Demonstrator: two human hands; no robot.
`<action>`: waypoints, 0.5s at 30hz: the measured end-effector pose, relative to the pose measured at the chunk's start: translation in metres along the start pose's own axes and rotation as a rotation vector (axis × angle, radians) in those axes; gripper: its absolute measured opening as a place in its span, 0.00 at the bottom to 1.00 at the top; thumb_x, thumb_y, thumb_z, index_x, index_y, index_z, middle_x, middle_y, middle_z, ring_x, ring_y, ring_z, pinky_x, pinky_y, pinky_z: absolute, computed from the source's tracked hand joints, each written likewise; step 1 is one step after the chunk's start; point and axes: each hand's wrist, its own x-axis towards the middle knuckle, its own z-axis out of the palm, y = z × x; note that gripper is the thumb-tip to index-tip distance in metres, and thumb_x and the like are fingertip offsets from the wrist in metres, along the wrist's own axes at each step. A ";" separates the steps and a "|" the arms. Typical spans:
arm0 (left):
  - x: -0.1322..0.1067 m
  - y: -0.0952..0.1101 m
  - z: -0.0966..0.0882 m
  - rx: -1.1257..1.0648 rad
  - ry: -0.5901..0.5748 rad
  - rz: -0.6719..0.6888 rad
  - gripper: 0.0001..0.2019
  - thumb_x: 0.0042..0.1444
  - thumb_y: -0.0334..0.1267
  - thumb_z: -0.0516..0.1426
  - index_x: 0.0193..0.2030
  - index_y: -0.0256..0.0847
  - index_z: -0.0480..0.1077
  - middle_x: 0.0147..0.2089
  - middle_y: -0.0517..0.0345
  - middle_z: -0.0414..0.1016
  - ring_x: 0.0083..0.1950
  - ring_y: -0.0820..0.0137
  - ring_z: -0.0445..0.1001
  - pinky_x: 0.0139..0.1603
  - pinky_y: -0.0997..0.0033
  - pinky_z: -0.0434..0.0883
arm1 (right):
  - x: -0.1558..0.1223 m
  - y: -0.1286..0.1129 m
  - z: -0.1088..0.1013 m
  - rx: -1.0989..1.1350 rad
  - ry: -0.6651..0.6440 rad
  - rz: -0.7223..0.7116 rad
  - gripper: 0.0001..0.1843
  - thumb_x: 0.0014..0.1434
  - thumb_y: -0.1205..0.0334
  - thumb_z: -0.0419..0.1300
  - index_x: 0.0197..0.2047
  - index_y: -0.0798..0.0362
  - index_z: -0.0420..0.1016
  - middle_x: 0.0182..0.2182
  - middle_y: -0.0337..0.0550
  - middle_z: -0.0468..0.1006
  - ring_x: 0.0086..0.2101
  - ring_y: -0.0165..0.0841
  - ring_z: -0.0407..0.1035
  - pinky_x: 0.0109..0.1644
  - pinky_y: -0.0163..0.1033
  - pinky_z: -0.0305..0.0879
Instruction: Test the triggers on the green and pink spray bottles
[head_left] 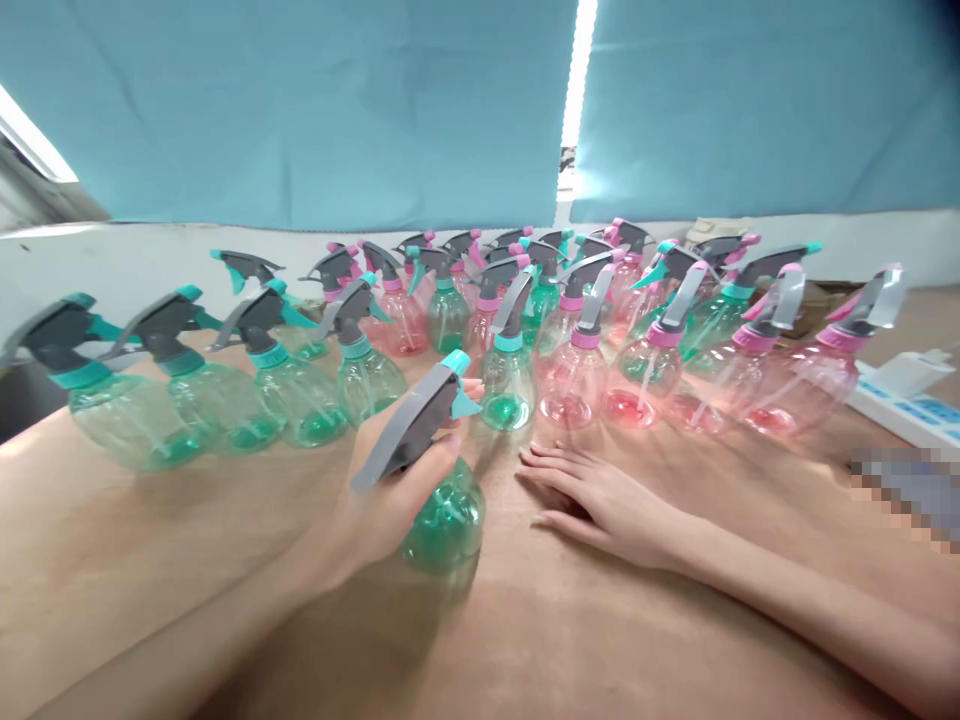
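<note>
My left hand [390, 500] is wrapped round the neck of a green transparent spray bottle [446, 520] with a grey trigger head and a teal nozzle [409, 420]. The bottle stands on the brown table [525, 630], slightly tilted. My right hand [600, 495] lies flat on the table just right of that bottle, fingers stretched out toward the left, holding nothing.
Several green spray bottles [300, 395] stand in rows at the left and middle, and several pink ones [637, 385] at the right. A white power strip [911, 405] lies at the right edge. Blue curtains [337, 110] hang behind.
</note>
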 end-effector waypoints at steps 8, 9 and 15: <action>-0.002 -0.003 0.001 0.070 0.028 0.036 0.17 0.60 0.40 0.54 0.56 0.44 0.69 0.37 0.60 0.76 0.36 0.66 0.73 0.38 0.65 0.70 | 0.010 -0.041 -0.016 0.067 0.113 0.007 0.37 0.62 0.42 0.57 0.66 0.54 0.57 0.60 0.56 0.69 0.58 0.46 0.66 0.58 0.54 0.65; -0.002 -0.004 0.002 0.073 0.029 0.042 0.17 0.61 0.41 0.54 0.56 0.44 0.68 0.39 0.59 0.76 0.38 0.65 0.73 0.41 0.65 0.71 | 0.012 -0.049 -0.019 0.074 0.132 0.008 0.38 0.61 0.42 0.58 0.67 0.54 0.56 0.60 0.56 0.70 0.57 0.46 0.66 0.58 0.53 0.66; -0.005 -0.001 0.004 0.093 0.066 0.071 0.11 0.62 0.44 0.55 0.49 0.44 0.69 0.38 0.61 0.74 0.38 0.69 0.73 0.39 0.70 0.71 | 0.030 -0.088 -0.027 0.112 0.255 0.018 0.39 0.59 0.43 0.61 0.66 0.50 0.54 0.59 0.55 0.69 0.57 0.48 0.65 0.57 0.56 0.64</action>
